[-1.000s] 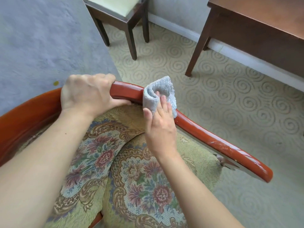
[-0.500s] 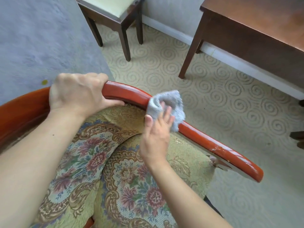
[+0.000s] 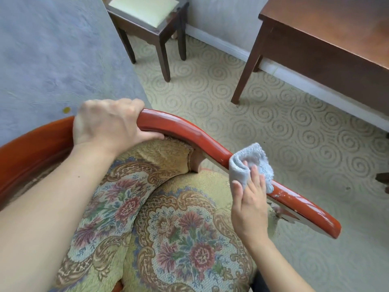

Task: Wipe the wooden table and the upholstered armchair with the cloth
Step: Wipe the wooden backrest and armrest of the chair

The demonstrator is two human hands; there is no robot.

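Observation:
The armchair (image 3: pixel 181 234) fills the lower frame, with floral upholstery and a glossy red-brown wooden arm rail (image 3: pixel 189 133) that curves down to the right. My left hand (image 3: pixel 107 123) grips the top of the rail, fingers curled over its far side. A folded grey cloth (image 3: pixel 252 163) is draped over the rail lower down. My right hand (image 3: pixel 250 199) presses it against the wood with straight fingers and the thumb alongside. The wooden table (image 3: pixel 328 36) stands at the upper right, beyond the carpet.
A dark stool with a pale cushion (image 3: pixel 147 11) stands at the top centre against the wall. Patterned beige carpet (image 3: pixel 273 127) lies between chair and table. A grey wall (image 3: pixel 42 49) rises on the left. Dark furniture feet (image 3: pixel 383 178) show at the right edge.
My right hand has slid the cloth down the arm rail toward its front end. My left hand has kept its grip on the rail's top.

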